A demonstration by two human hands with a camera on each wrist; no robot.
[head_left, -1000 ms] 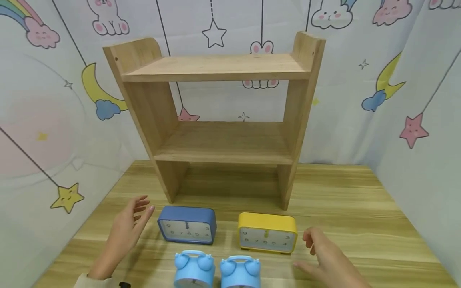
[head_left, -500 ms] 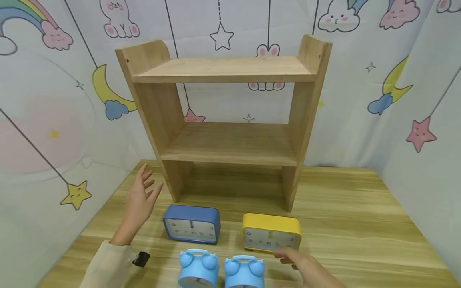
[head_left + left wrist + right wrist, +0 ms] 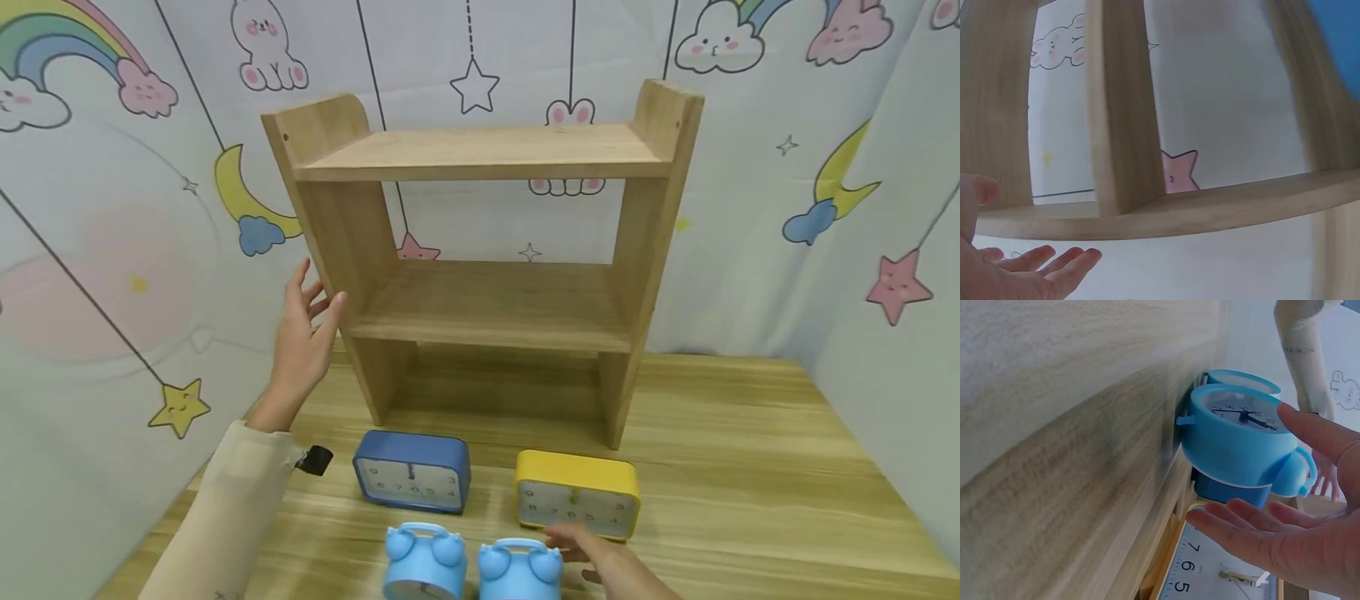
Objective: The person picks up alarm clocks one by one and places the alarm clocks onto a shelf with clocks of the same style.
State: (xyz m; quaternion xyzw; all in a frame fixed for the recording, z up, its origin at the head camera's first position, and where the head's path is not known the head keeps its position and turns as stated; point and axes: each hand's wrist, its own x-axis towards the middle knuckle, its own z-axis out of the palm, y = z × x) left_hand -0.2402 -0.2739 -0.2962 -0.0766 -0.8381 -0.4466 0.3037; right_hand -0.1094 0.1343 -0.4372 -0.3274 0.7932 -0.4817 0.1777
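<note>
The right hand (image 3: 609, 567), fingers wide, was by a pale blue clock (image 3: 519, 575) that looked light, hard, and best held round its sides. The left hand (image 3: 302, 346), fingers spread, was by the shelf (image 3: 491, 302).

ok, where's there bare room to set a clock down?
Free: top shelf and middle shelf, between the side panels; tabletop right of the yellow clock.

Crowded: front centre, two light-blue clocks close before the blue clock and yellow clock, right hand beside them; left sleeve covers the left.
</note>
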